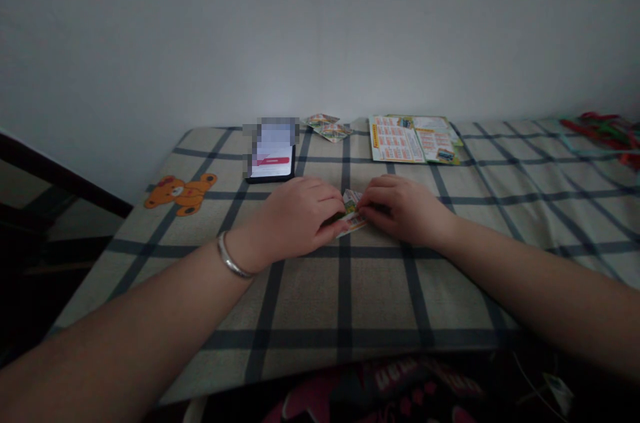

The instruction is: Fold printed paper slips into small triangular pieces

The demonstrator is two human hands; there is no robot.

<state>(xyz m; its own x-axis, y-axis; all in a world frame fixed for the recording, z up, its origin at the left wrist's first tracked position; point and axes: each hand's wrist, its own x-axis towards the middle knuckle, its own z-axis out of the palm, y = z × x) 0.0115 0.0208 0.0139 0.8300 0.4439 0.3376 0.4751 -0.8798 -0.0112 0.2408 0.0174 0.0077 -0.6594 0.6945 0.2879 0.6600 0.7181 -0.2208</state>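
Note:
A small piece of printed, colourful paper (pixel 353 219) lies between my two hands at the middle of the table. My left hand (pixel 306 215), with a silver bangle at the wrist, pinches its left side. The fingers of my right hand (pixel 400 208) are closed on its right side. Parts of the paper are hidden under the fingertips, so its full shape cannot be made out. Beyond my hands, two similar small printed pieces (pixel 334 132) rest near the wall, one overlapping the other.
A lit phone (pixel 273 159) lies at the back left. Larger printed sheets (pixel 397 139) lie at the back right. An orange bear picture (pixel 183 195) is on the checked tablecloth (pixel 310 303) at the left. Red and green strips (pixel 607 133) are at the far right. A white wall (pixel 320 29) stands behind.

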